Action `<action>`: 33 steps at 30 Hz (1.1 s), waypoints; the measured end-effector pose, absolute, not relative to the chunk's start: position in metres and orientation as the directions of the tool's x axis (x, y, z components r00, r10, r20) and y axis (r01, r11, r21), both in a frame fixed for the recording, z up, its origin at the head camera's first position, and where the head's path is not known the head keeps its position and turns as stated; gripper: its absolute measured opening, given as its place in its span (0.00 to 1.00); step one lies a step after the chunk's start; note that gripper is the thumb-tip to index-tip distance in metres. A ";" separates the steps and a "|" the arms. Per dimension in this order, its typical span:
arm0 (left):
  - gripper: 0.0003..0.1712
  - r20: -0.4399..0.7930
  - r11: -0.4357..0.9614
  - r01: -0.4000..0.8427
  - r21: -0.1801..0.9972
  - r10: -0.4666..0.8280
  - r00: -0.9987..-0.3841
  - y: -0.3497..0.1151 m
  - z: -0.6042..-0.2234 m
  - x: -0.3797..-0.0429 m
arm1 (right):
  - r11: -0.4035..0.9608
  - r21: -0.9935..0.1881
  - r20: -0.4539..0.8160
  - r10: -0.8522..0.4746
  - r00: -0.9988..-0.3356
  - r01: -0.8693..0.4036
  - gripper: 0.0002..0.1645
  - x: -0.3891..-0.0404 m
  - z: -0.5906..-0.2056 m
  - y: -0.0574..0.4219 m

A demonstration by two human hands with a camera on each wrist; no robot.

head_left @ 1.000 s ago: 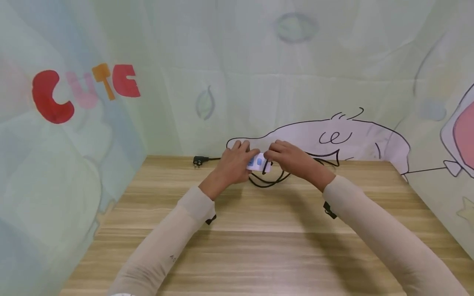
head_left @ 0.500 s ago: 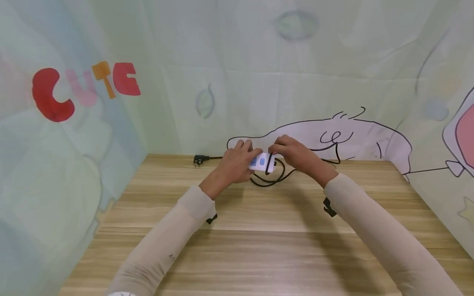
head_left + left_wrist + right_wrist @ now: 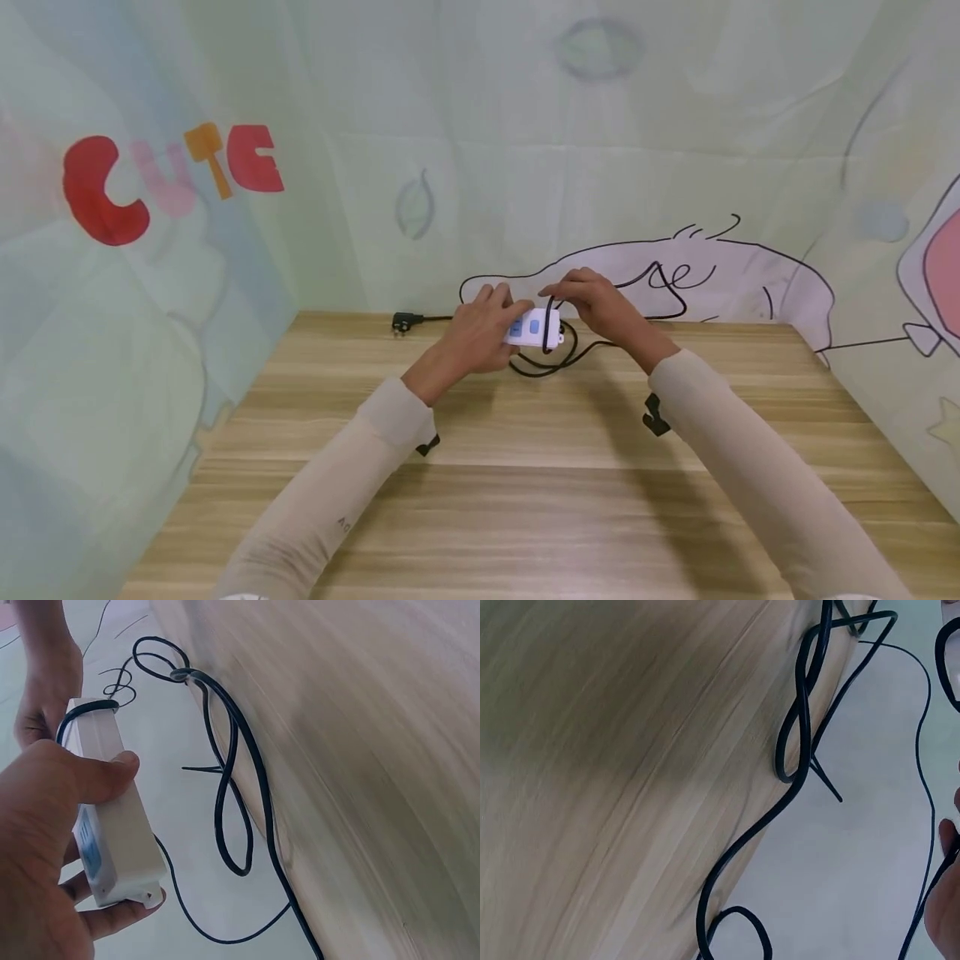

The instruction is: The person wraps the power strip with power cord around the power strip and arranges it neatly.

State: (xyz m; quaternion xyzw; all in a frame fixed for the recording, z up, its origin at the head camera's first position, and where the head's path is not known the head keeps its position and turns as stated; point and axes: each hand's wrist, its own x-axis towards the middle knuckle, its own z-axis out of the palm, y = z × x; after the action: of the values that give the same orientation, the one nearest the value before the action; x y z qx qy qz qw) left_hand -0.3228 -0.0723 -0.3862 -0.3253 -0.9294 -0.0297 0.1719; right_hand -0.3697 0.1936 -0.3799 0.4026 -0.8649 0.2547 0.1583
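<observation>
Firm but not crushing, the left hand [image 3: 480, 329] holds a white power strip [image 3: 124, 825]: its thumb lies along one plain side, and its fingers reach round the other, one tip by the small end tab [image 3: 152, 897]. Fingertips of the right hand [image 3: 592, 296] make a narrow pinch on the black power cable [image 3: 261, 780], at about one o'clock from the power strip in the head view.

That power strip sits between the hands, just past the centre of the head view at about one o'clock, near the back edge of the wood-grain table [image 3: 480, 500]; the left wrist view suggests it is held up off the surface. One turn of cable crosses it close to the end nearer the right hand, beside the blue panels [image 3: 535, 326]. Slack loops lie at five o'clock from it, a raised bend stands at two, and the black plug [image 3: 405, 322] rests at nine.

I judge the casing to be rigid plastic, light and rather smooth, so it could twist under a sideways tug; its long sides offer the best hold. The cable looks bendy yet springy, apt to relax or slide off the end if slack, and is best pinched close to the casing, where tension is easiest to control.
</observation>
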 end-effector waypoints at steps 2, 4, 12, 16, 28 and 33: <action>0.38 0.347 0.788 0.612 -0.060 0.591 -0.728 -0.072 -0.387 -0.322 | 0.568 -0.343 0.459 -0.594 -0.661 -0.748 0.24 -0.370 -0.382 0.193; 0.38 0.351 0.790 0.611 -0.054 0.588 -0.729 -0.071 -0.387 -0.322 | 0.592 -0.374 0.440 -0.564 -0.699 -0.714 0.23 -0.371 -0.385 0.192; 0.37 0.353 0.790 0.612 -0.026 0.580 -0.734 -0.070 -0.394 -0.325 | 0.602 -0.565 0.394 -0.404 -0.825 -0.565 0.20 -0.369 -0.402 0.188; 0.37 0.363 0.795 0.607 -0.009 0.568 -0.738 -0.070 -0.396 -0.326 | 0.549 -0.643 0.390 -0.365 -0.845 -0.534 0.20 -0.371 -0.409 0.182; 0.38 0.417 0.781 0.623 0.030 0.557 -0.718 -0.068 -0.388 -0.326 | 0.501 -0.752 0.319 -0.293 -0.901 -0.429 0.22 -0.373 -0.409 0.172; 0.38 0.426 0.787 0.615 0.046 0.542 -0.725 -0.066 -0.389 -0.326 | 0.532 -0.737 0.285 -0.316 -0.905 -0.418 0.24 -0.373 -0.415 0.176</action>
State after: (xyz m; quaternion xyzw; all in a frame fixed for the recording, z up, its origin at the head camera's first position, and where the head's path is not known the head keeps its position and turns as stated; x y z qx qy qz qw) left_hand -0.3264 -0.0663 -0.3888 -0.3131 -0.9240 -0.0922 0.1992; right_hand -0.3732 0.1763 -0.4154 0.2101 -0.8731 0.4360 0.0583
